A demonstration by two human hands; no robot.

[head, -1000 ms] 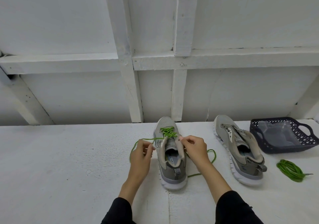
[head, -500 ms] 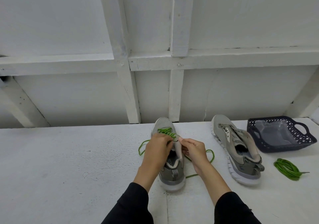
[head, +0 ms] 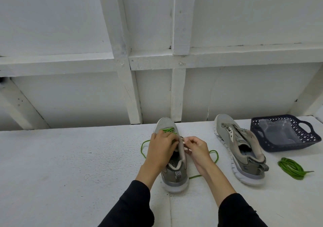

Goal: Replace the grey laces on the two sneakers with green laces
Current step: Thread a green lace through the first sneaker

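Green lace (head: 168, 130) crosses only the front eyelets of the near sneaker (head: 172, 167): threading is mid-way. The left hand (head: 161, 150) curls over the tongue, its hold hidden, while the right hand (head: 196, 148) pinches at the collar. Next, I judge, a loose end must find an eyelet.

The left hand (head: 161, 149) covers much of the near sneaker's (head: 172, 170) tongue and eyelets, so what its fingertips hold cannot be told. Both sleeves (head: 132, 207) run off the bottom edge.
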